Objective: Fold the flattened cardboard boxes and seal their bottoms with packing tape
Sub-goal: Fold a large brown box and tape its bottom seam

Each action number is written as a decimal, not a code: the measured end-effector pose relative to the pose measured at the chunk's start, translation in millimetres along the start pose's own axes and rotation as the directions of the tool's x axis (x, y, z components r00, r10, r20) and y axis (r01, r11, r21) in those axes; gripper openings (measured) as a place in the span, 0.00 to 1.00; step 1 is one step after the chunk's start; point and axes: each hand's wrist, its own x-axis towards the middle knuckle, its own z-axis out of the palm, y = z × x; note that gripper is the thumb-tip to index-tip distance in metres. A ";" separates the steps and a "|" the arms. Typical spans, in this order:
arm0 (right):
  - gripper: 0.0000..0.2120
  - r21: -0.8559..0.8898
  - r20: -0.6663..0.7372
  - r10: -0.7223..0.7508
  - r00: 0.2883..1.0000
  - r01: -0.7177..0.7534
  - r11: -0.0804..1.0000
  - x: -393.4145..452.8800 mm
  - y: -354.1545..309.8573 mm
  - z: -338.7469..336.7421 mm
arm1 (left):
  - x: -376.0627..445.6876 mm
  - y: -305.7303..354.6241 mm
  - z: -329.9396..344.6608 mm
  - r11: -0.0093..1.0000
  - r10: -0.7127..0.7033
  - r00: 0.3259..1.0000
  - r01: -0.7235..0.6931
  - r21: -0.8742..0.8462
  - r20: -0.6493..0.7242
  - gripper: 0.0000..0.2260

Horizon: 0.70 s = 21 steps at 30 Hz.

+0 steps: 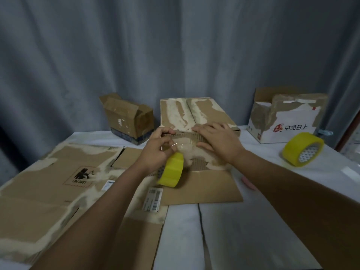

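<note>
A brown cardboard box [196, 115] stands in the middle of the table with its torn flaps folded toward me. My right hand [216, 141] lies flat on the near flap and presses it down. My left hand [157, 151] pinches a clear strip of tape against the box's left side. A yellow tape roll [172, 170] hangs from that strip just below my left hand. A large flattened box [58, 182] with a printed label lies on the left of the table, under my left forearm.
A second yellow tape roll [303, 150] rests on the white table [253, 221] at the right. Behind it stands a white printed box [282, 123], open on top. A small brown open box [128, 117] sits at the back left. A grey curtain hangs behind.
</note>
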 end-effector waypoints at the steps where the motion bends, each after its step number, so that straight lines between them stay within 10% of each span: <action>1: 0.26 -0.009 0.003 0.002 1.000 -0.002 1.000 -0.2 -1.0 0.7 | -0.5 1.0 -0.5 1.000 -0.008 1.000 0.008 -0.008 0.000 0.09; 7: 0.40 0.068 0.161 0.074 0.984 -0.086 0.994 -3.3 -9.2 -7.9 | -3.8 13.3 -2.3 0.993 -0.049 0.998 0.045 -0.108 -0.031 0.05; 11: 0.21 0.360 -0.070 0.218 0.973 -0.179 0.915 -15.8 -24.4 -28.9 | -18.6 26.1 3.0 0.981 -0.056 0.988 0.028 -0.194 -0.142 0.04; 14: 0.12 0.753 0.191 0.520 0.833 -0.464 0.467 -31.1 -48.7 -51.1 | -29.7 35.0 13.5 0.965 -0.150 0.973 0.105 -0.242 -0.175 0.04; 16: 0.15 0.788 0.503 0.459 0.732 -0.606 0.104 -39.2 -66.4 -62.6 | -36.1 38.8 22.1 0.954 -0.212 0.950 0.150 -0.260 -0.231 0.04; 21: 0.12 0.766 0.643 0.380 0.665 -0.561 -0.314 -56.6 -92.6 -72.3 | -56.6 53.9 42.7 0.939 -0.252 0.916 0.154 -0.307 -0.312 0.04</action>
